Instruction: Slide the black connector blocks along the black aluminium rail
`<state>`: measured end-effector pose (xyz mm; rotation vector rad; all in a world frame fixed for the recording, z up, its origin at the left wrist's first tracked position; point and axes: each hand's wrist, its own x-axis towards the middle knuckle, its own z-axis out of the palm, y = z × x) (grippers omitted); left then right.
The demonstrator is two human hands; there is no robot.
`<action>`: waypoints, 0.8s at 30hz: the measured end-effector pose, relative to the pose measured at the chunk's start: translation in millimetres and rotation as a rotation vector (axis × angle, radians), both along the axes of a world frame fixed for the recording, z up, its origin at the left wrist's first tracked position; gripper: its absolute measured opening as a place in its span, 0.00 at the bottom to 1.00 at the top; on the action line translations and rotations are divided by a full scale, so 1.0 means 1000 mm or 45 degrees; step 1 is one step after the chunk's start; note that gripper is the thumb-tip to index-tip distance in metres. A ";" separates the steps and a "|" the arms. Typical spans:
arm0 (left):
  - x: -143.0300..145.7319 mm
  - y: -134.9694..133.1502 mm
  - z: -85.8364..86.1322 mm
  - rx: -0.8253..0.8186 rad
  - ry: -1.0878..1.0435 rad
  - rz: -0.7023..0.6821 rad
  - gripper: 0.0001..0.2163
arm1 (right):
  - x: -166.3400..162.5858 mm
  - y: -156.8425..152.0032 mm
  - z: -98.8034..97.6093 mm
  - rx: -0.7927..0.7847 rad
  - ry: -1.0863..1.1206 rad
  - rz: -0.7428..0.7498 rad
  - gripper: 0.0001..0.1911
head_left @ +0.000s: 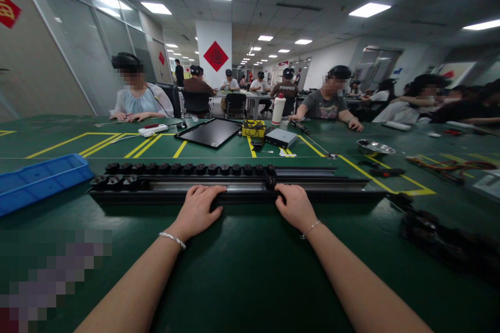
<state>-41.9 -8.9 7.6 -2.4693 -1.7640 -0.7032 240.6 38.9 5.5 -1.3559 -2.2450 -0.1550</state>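
A long black track rail (336, 196) lies crosswise in front of me, with a metallic channel along its top. Three black socket-like modules (114, 182) sit at its left end. My left hand (199, 210) rests on the rail's near edge, fingers stretched over the channel and thumb apart, holding nothing. With curled fingers, my right hand (295, 205) is at one black socket-like module (271, 182) in the channel, right of the middle; its grip is partly hidden. Behind lies a second black rail (308, 171), with several similar modules in a row.
At the left is a blue plastic tray (42, 182). Beyond the rails are a flat black panel (211, 132), a silver box (281, 138), a white bottle (278, 109) and a metal bowl (375, 148). Dark parts (437, 234) lie at the right. Other people sit across the table.
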 end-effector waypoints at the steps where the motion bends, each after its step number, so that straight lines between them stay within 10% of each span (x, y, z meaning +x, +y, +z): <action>1: 0.000 0.000 0.000 0.000 0.000 0.001 0.21 | 0.000 0.000 0.000 0.003 0.001 0.004 0.11; 24: -0.001 0.001 -0.001 0.007 -0.006 -0.006 0.20 | 0.001 0.000 0.003 0.026 0.021 -0.025 0.11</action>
